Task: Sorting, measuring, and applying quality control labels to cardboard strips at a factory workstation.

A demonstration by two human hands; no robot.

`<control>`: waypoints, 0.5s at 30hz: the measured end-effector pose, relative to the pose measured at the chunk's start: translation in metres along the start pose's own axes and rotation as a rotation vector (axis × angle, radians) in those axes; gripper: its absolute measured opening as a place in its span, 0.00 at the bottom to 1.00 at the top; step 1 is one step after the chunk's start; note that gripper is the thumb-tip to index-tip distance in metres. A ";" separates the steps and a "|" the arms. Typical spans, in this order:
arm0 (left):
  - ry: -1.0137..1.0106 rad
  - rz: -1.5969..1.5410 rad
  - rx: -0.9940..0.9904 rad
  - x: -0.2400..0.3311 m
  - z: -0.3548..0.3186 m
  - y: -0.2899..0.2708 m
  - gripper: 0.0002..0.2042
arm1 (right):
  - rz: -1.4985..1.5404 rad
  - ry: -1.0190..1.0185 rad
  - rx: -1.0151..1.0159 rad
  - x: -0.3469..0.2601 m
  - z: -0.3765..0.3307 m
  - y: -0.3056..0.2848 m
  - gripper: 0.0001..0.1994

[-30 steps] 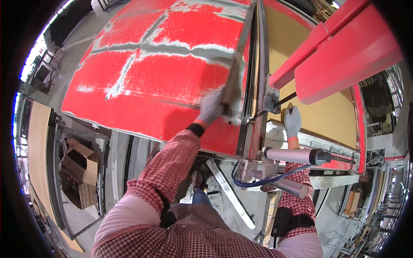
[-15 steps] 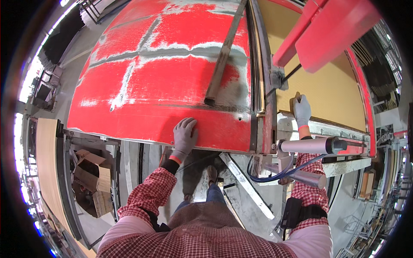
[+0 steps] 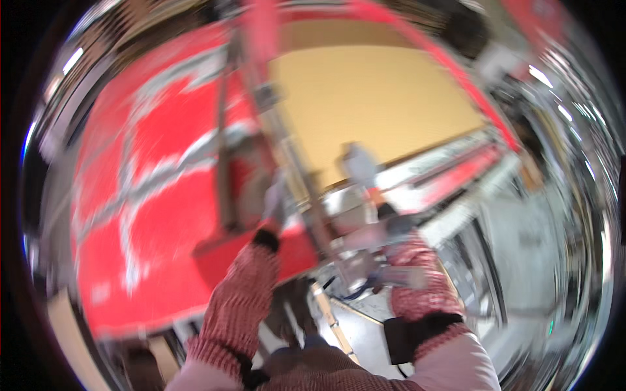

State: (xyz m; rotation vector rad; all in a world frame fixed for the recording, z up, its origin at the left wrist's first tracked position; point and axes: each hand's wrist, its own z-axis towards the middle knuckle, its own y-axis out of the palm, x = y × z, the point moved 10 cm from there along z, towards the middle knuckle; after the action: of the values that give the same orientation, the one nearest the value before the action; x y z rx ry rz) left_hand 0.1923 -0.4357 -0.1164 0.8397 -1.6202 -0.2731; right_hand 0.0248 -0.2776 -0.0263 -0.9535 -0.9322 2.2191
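Motion blur smears the whole view. My left hand (image 3: 276, 197), in a pale glove, is over the right end of the red panel (image 3: 173, 212), beside the long metal rail (image 3: 297, 163); its fingers are too blurred to read. Across that rail, my right hand (image 3: 360, 166), also gloved, is at the near edge of the yellow sheet (image 3: 378, 98). It is closed around a small brownish thing I cannot make out. A dark bar (image 3: 225, 163) lies along the red panel, left of my left hand.
A pale cylinder (image 3: 407, 277) with blue hoses juts out near my right forearm. The red frame (image 3: 450, 62) borders the yellow sheet. A pale board (image 3: 75, 335) stands at the lower left.
The view has swung right, so panel and sheet appear shifted left and turned. My left hand has left the panel's front edge for the rail; my right hand stays at the sheet's edge.
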 end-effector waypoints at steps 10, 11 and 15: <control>-0.028 -0.022 0.132 0.028 -0.013 0.035 0.32 | 0.164 0.170 -0.055 -0.021 -0.009 -0.055 0.08; -0.025 -0.011 0.135 0.038 -0.020 0.034 0.31 | 0.166 0.180 -0.056 -0.029 -0.009 -0.053 0.07; 0.075 -0.002 0.188 0.077 -0.052 0.055 0.28 | 0.185 0.153 -0.082 -0.047 -0.004 -0.045 0.07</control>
State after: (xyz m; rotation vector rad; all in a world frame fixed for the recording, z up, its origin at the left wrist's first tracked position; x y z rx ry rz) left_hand 0.2200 -0.4327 -0.0120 0.9826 -1.5919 -0.0901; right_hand 0.0651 -0.2815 0.0249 -1.2742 -0.9022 2.2342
